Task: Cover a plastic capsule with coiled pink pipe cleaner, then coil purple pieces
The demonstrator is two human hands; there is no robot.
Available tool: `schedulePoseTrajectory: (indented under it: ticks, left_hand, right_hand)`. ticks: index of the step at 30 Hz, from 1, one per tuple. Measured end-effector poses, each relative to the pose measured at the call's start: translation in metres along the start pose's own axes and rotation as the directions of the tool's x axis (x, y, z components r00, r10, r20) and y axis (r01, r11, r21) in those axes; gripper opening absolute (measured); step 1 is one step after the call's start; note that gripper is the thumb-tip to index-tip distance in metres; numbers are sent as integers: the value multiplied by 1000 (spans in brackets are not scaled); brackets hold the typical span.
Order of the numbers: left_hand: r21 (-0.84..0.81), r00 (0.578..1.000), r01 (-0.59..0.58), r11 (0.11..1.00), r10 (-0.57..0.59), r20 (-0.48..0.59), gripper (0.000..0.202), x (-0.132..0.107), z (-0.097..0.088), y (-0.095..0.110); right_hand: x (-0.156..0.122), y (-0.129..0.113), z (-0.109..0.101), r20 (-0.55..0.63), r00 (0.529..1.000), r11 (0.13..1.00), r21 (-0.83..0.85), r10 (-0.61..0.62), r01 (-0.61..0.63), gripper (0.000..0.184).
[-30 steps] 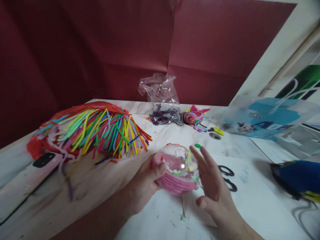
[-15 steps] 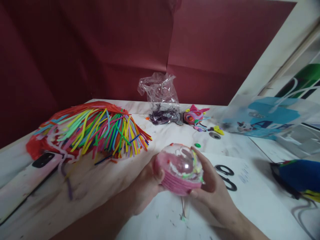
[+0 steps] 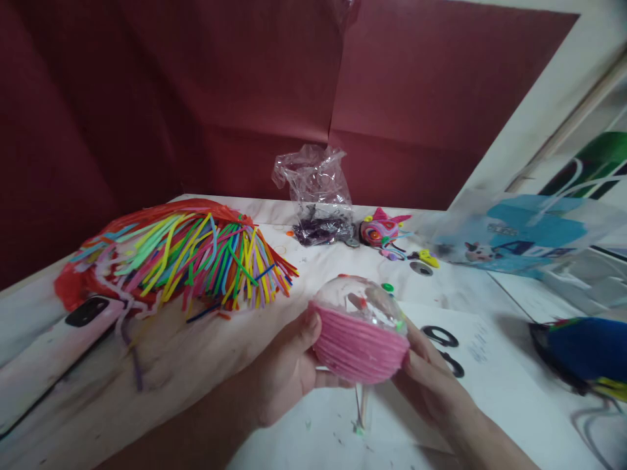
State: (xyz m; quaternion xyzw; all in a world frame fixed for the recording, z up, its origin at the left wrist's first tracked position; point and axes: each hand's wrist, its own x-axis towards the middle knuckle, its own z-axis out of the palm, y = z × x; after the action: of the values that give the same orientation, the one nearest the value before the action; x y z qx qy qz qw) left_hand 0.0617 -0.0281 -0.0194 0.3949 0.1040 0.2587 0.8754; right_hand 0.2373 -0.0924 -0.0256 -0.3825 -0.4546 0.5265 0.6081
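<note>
Both my hands hold a clear plastic ball point(image 3: 360, 329) whose lower half is wound in pink cord, just above the white table point(image 3: 206, 365). My left hand point(image 3: 289, 372) cups its left side with the thumb on the pink winding. My right hand point(image 3: 431, 385) grips its right and underside, fingers closed round it. Small coloured bits show through the clear top. A thin stick point(image 3: 362, 408) lies on the table below the ball.
A heap of coloured pipe cleaners point(image 3: 191, 254) on red plastic lies at left, a phone point(image 3: 53, 352) beside it. Behind are a clear bag of dark bits point(image 3: 321, 209), a finished pink ball figure point(image 3: 382, 228), black loops point(image 3: 443, 346), a blue bag point(image 3: 519, 228) and a blue object point(image 3: 582, 352).
My right hand, open beside the ball a second ago, has closed on it. The ball has tipped so its pink side faces me, and it sits slightly higher.
</note>
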Motion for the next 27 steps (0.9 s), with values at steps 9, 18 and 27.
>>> schedulePoseTrajectory:
  ticks: [9,18,27]
  left_hand:
    - [306,963,-143,941,204,-178,64,2,4,2]
    - [531,951,-116,839,249,-185,89,-4,1,0]
    - [555,919,-163,816,329,-215,82,-2,1,-5]
  right_hand:
    - [3,4,1,-21,1000,1000,28,6,-6,73]
    - [2,2,2,-19,975,955,204,222,-214,59]
    - [3,4,7,-14,980,946,267,197,-186,56]
